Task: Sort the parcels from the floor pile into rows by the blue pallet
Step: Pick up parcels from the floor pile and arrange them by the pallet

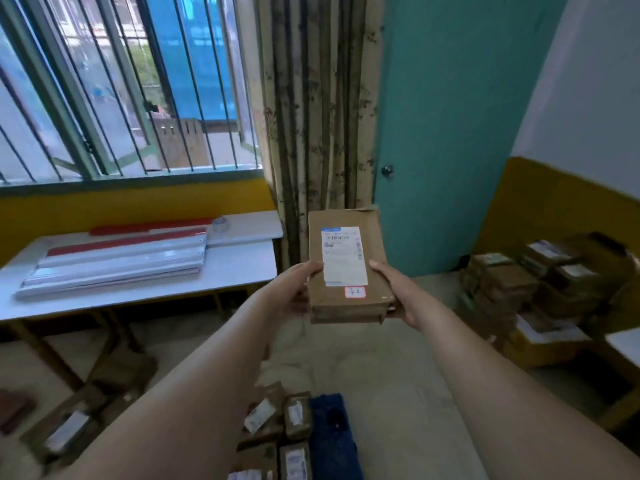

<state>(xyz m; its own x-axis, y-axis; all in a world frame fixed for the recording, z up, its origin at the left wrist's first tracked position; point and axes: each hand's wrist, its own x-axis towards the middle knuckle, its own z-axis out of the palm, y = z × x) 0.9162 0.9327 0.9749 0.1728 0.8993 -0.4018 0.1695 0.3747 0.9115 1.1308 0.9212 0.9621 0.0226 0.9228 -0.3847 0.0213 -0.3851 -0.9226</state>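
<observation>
Bare forearms, no sleeves; left grip and right grip ungloved.

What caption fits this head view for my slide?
Both hands, left and right, hold a labelled brown parcel above sorted parcels beside the blue pallet.

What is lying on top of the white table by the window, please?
On the table lie long white panels with red strips, stacked, and a tape roll near the back edge. What lies under the stack is covered.
</observation>
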